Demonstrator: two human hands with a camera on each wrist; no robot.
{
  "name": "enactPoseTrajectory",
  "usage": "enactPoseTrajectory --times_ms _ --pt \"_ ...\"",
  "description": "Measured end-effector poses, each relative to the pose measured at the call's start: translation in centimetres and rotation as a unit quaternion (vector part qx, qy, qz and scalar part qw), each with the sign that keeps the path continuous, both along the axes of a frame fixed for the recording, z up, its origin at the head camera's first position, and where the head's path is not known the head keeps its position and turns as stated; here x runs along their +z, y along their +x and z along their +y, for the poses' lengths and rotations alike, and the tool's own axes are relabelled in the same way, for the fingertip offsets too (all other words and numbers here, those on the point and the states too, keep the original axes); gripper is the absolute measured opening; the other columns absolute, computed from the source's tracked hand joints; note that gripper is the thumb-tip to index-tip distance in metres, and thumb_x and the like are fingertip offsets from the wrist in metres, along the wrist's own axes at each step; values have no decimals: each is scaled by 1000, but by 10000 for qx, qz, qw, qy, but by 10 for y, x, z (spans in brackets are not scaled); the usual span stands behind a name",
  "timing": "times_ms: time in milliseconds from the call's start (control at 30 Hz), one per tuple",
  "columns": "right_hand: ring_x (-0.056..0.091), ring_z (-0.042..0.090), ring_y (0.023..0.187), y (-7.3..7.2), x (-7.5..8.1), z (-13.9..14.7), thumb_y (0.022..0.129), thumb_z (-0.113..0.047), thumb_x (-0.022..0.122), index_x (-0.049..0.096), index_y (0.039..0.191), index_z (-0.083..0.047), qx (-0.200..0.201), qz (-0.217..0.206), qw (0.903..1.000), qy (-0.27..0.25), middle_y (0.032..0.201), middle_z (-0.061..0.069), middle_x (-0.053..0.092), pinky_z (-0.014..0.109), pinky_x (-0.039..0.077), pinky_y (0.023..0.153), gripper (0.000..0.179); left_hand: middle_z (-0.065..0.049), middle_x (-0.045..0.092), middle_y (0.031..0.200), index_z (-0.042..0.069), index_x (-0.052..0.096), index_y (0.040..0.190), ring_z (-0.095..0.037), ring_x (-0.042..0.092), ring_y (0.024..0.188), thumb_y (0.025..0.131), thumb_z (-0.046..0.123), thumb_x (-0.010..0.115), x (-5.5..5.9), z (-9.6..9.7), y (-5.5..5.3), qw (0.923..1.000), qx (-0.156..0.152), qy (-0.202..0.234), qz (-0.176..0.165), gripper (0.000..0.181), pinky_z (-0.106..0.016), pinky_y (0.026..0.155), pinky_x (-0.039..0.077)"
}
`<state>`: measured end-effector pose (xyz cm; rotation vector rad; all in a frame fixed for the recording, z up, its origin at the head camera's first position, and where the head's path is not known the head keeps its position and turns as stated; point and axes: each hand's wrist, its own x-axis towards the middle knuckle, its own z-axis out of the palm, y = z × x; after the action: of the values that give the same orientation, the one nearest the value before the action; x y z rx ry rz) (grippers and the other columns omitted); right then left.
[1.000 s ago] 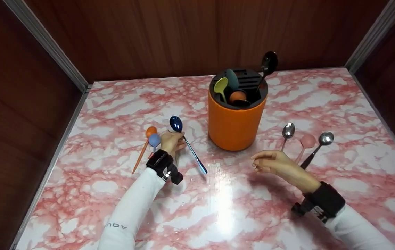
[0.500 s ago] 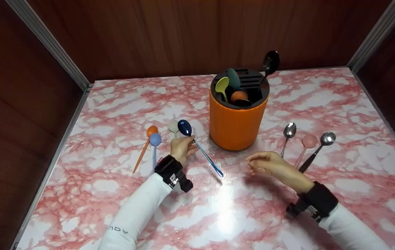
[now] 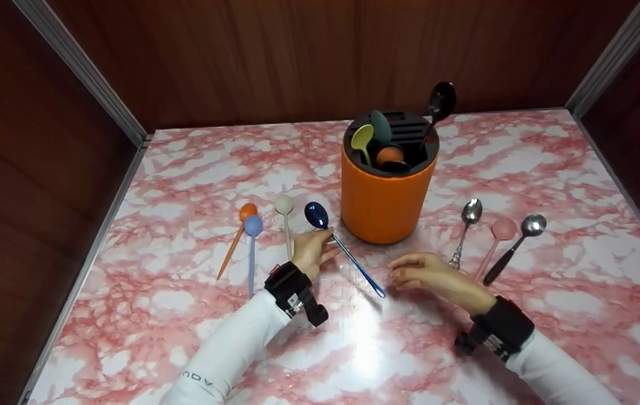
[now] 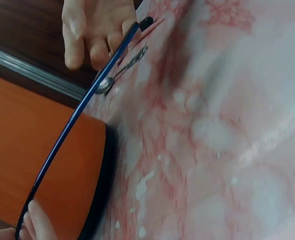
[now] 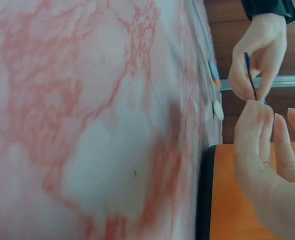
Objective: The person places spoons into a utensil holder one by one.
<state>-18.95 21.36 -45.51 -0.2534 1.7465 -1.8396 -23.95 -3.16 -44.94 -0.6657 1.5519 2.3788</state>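
Observation:
My left hand [image 3: 312, 250] pinches a shiny dark-blue spoon [image 3: 356, 265] near its bowl, holding it above the table; the handle slants down toward my right hand [image 3: 429, 277]. In the left wrist view the pinching fingertips [image 4: 39, 220] show at the lower left, and the blue handle runs up across the picture. My right hand hovers with fingers loosely bent and nothing in them, close to the handle's end. Behind both hands stands an orange utensil holder [image 3: 384, 208] with a black slotted top, several spoons standing in it.
Left of my left hand lie an orange spoon [image 3: 232, 247], a light-blue spoon [image 3: 252, 253] and a cream spoon [image 3: 284, 205]. On the right are a silver spoon [image 3: 471, 212], a pink spoon [image 3: 503, 229] and a black-handled metal spoon [image 3: 532, 225]. Wooden panels [image 3: 297, 62] enclose the table.
My left hand has carried the blue spoon rightward and slightly nearer, uncovering the cream spoon. My right hand has drifted a little left toward the handle's end.

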Motion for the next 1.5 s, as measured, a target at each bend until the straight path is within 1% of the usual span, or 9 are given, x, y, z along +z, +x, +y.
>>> enactPoseTrajectory --times_ms 133,333,533,633,800,933,1100,1267,1500 --pt "63 26 103 0 -3 -2 97 -8 57 45 130 18 156 -99 9998 101 116 22 61 38 54 92 44 -10 58 83 -3 55 94 -16 59 64 94 -3 58 1 7 5 9999 77 45 -46 3 -40 87 56" --pt "63 15 96 1 -6 -4 97 -11 58 47 132 17 283 -132 9989 346 116 11 64 31 56 86 46 -8 57 76 -13 56 103 -14 59 60 94 -5 55 -2 15 11 9999 56 126 81 12 -38 82 58" --pt "64 10 89 1 -6 -6 95 -7 62 62 118 11 251 -162 9993 234 104 3 68 26 56 84 30 -7 56 75 -14 56 101 -13 58 58 94 -6 54 0 19 15 9997 -10 174 184 11 -38 81 59" --pt "62 8 78 2 -5 -6 93 -8 65 67 111 6 260 -277 9989 283 95 1 69 21 54 72 23 -7 55 76 -16 54 105 -13 58 59 95 -5 54 2 20 16 9995 -75 170 248 15 -40 86 57" --pt "59 8 70 2 -2 -7 92 -8 66 63 112 13 423 -381 9977 369 86 3 68 21 51 63 30 -7 54 78 -11 55 96 -13 58 59 95 -5 54 5 21 17 9993 -110 186 299 6 -39 85 57" --pt "58 8 69 3 0 -8 92 -8 66 64 110 12 483 -198 9974 494 81 1 67 20 49 61 27 -7 54 79 -6 55 91 -13 58 59 95 -4 54 7 21 18 9992 -140 196 320 4 -41 87 56" --pt "55 9 67 3 5 -7 92 -10 66 67 107 8 571 102 9964 624 78 -1 64 21 45 59 23 -9 55 77 -9 54 96 -15 58 61 95 -4 54 12 20 19 9989 -199 198 388 4 -43 89 55" --pt "54 11 67 5 9 -4 92 -10 65 67 104 7 719 390 9957 442 77 -1 63 24 47 61 21 -9 55 77 -9 54 99 -16 59 63 96 -3 55 19 20 21 9984 -278 213 433 7 -43 87 56" --pt "58 8 70 7 19 -3 92 -8 65 69 102 1 680 481 9959 345 80 0 66 23 51 65 14 -9 56 78 -7 56 96 -17 59 65 96 -3 56 25 20 22 9974 -328 294 565 4 -39 82 59"
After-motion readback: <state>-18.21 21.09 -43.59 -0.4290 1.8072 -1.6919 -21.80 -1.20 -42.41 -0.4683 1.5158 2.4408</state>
